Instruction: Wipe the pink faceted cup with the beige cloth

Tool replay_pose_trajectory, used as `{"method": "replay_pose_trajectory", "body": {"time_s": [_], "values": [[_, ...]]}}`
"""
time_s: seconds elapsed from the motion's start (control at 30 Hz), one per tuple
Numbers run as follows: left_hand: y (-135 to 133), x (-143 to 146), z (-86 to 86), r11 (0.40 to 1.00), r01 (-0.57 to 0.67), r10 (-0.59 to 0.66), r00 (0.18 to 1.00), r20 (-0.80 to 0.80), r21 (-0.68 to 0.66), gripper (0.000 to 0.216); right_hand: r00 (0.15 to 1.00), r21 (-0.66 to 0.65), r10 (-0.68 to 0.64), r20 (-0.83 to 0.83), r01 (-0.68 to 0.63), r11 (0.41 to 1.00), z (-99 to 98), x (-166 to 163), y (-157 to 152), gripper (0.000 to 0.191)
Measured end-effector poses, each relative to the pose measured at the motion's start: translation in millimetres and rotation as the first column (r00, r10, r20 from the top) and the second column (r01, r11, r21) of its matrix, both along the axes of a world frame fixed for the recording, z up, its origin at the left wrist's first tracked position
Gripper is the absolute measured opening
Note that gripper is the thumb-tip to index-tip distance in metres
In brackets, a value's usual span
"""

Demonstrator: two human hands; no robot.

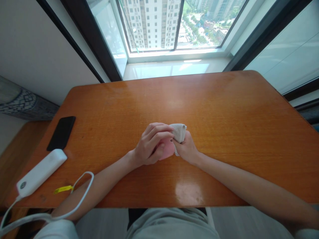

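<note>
- Table (231,109): wood-grained, orange-brown, glossy, rounded far corners; clock readings run from the pair of hands, twelve toward the window.
- Window (157,25): glazed, dark-framed, at 12 o'clock.
- Patterned fabric (27,101): grey and blue, between 9 and 10 o'clock.
- Block (42,172): white, oblong, smooth, rounded edges, one round mark; between 8 and 9 o'clock, white cable (37,216) attached.
- Left hand (151,142): fingers curled around the pink item, gripping it.
- Right hand (186,150): closed on the cloth, at the pink item's 3 o'clock.
- Phone (61,133): black, flat, rectangular, at 9 o'clock.
- Cloth (178,131): pale grey, soft, folded, at the pink item's 1 o'clock.
- Pink item (167,150): smooth, partly hidden, between the hands over the table's near half; whether hollow, cannot tell.
- Tag (63,189): yellow strip, at 8 o'clock.
</note>
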State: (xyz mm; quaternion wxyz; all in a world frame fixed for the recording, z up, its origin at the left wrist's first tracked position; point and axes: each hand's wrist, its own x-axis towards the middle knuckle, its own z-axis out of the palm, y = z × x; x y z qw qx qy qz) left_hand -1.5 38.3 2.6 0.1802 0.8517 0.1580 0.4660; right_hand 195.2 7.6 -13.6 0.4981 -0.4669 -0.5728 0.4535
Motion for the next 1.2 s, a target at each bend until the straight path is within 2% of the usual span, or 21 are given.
{"method": "replay_pose_trajectory", "body": {"time_s": [0.1, 0.2, 0.27, 0.33, 0.43, 0.77, 0.87, 1.0, 1.07, 1.2], "values": [[-3.3, 1.0, 5.8, 0.991, 0.016, -0.016, 1.0, 0.003, -0.133, 0.031, 1.0, -0.017, -0.024, -0.003, 0.024, 1.0, -1.2, 0.1, -1.3, 0.018], [-5.0, 3.3, 8.2, 0.952, 0.04, -0.024, 0.998, 0.058, -0.304, 0.03, 1.0, -0.061, -0.018, -0.009, 0.017, 0.998, 0.1, -0.2, -2.8, 0.023], [-4.5, 5.2, 7.7, 0.892, 0.06, -0.01, 0.994, 0.113, -0.448, 0.03, 1.0, -0.088, -0.005, -0.015, 0.004, 0.996, 1.3, -0.4, -3.6, 0.029], [-3.1, 6.7, 6.7, 0.805, 0.071, 0.021, 0.989, 0.149, -0.589, 0.032, 1.0, -0.107, 0.002, -0.025, -0.005, 0.994, 2.1, -0.7, -4.1, 0.031], [-0.9, 7.3, 6.9, 0.693, 0.058, 0.066, 0.988, 0.143, -0.719, 0.035, 1.0, -0.12, -0.007, -0.028, 0.003, 0.993, 2.2, -1.0, -4.1, 0.032], [-0.2, 8.4, 16.7, 0.554, -0.049, 0.144, 0.989, 0.037, -0.831, 0.041, 1.0, -0.113, 0.005, -0.017, -0.007, 0.994, 2.0, -0.7, -3.9, 0.038], [3.3, 7.9, 15.8, 0.524, -0.061, 0.159, 0.987, 0.027, -0.85, 0.045, 1.0, -0.098, 0.016, -0.02, -0.018, 0.995, 3.7, -1.5, -4.0, 0.033], [10.4, 5.9, 8.0, 0.432, -0.037, 0.152, 0.988, 0.032, -0.901, 0.048, 0.999, -0.056, 0.039, -0.007, -0.04, 0.998, 3.5, -2.4, -4.3, 0.025], [13.9, 4.8, 1.7, 0.424, -0.014, 0.143, 0.988, 0.052, -0.905, 0.05, 0.999, -0.041, 0.045, 0.002, -0.045, 0.998, 2.5, -2.4, -4.3, 0.021], [18.4, 4.1, -8.1, 0.478, -0.043, 0.172, 0.984, 0.046, -0.877, 0.05, 0.999, -0.035, 0.047, 0.014, -0.047, 0.998, 1.4, -2.0, -4.1, 0.022]]}}
